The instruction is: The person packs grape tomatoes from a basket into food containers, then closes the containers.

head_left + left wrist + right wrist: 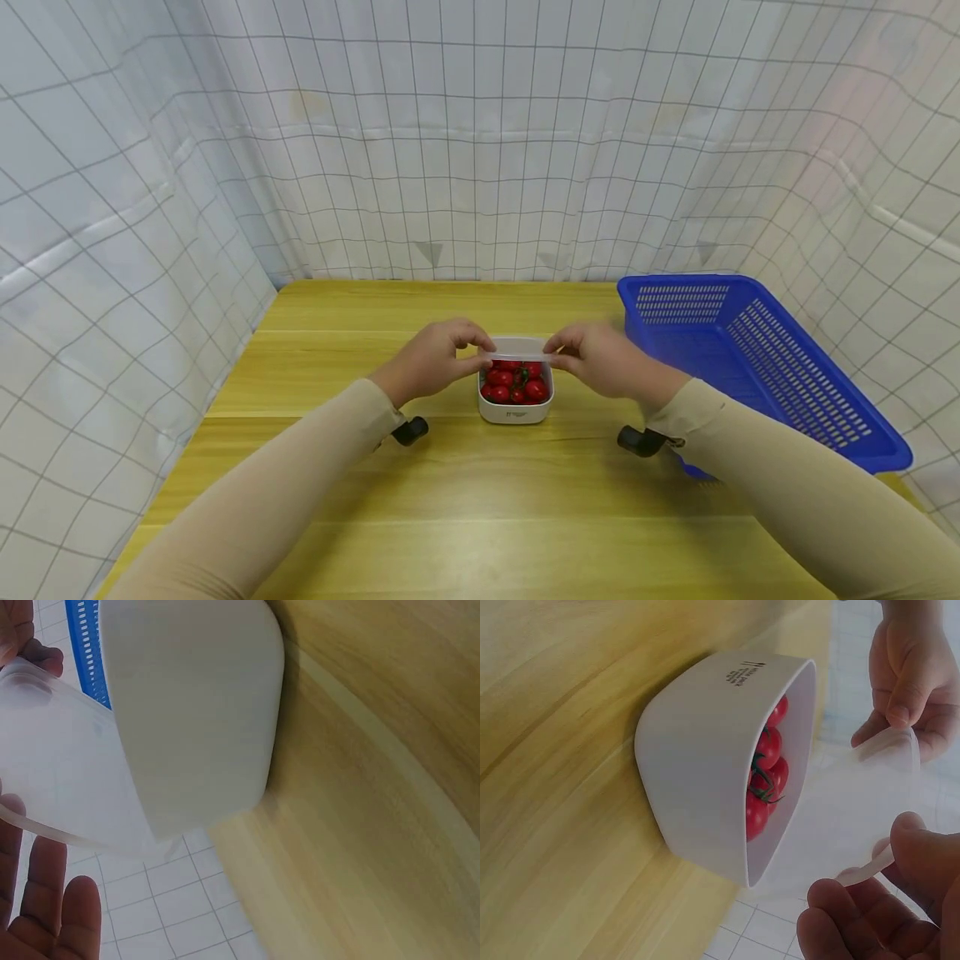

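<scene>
A white food container stands on the table, filled with red cherry tomatoes on green stems. Tilted up over its far side is a translucent plastic lid. My left hand pinches the lid's left corner between thumb and fingers. At the opposite corner my right hand pinches it the same way. From the right wrist, the lid slants upward behind the container's rim, with the tomatoes in plain sight. The left wrist view shows the container's blank side, which hides the tomatoes.
A large blue plastic basket with slotted sides is at the right of the wooden table, beside my right forearm. White grid-patterned curtains enclose the table at the back and both sides.
</scene>
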`<state>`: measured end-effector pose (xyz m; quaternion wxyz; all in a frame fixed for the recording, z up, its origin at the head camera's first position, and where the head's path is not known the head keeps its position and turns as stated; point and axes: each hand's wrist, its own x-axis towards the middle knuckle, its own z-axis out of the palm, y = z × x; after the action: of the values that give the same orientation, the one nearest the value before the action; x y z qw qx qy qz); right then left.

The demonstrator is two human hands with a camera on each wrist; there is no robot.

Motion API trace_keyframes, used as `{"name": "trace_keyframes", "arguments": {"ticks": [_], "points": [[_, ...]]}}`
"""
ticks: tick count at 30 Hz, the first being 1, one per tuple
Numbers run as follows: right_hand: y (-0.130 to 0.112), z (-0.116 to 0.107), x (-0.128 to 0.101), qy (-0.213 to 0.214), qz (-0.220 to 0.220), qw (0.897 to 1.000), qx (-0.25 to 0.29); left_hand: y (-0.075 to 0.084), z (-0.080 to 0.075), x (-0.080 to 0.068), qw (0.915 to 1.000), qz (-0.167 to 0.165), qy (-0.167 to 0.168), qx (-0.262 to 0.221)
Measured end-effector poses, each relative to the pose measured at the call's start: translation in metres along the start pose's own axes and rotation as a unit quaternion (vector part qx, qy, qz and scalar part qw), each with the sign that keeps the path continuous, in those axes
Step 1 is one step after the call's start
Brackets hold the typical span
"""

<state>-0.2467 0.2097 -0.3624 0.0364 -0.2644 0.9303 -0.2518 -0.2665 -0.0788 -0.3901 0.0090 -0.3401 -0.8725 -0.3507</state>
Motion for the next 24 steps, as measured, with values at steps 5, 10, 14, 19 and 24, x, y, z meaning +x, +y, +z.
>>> {"name": "trace_keyframes", "arguments": {"ticks": [5, 10, 14, 19, 24], "points": [[0.000, 0.003, -0.003, -0.004, -0.013, 1.000, -0.020, -0.001, 0.004, -0.003, 0.9998, 0.017, -0.006, 0.008], [0.000, 0.006, -0.006, -0.013, -0.029, 0.999, -0.039, -0.002, 0.008, -0.005, 0.9992, 0.024, -0.015, 0.027], [-0.002, 0.010, -0.008, -0.018, -0.044, 0.996, -0.070, 0.000, 0.010, -0.006, 0.9985, 0.023, -0.023, 0.044], [-0.002, 0.016, -0.009, -0.021, -0.063, 0.991, -0.116, 0.000, 0.011, -0.008, 0.9968, 0.031, -0.027, 0.068], [-0.002, 0.020, -0.011, -0.025, -0.069, 0.988, -0.136, -0.002, 0.014, -0.011, 0.9955, 0.035, -0.031, 0.082]]}}
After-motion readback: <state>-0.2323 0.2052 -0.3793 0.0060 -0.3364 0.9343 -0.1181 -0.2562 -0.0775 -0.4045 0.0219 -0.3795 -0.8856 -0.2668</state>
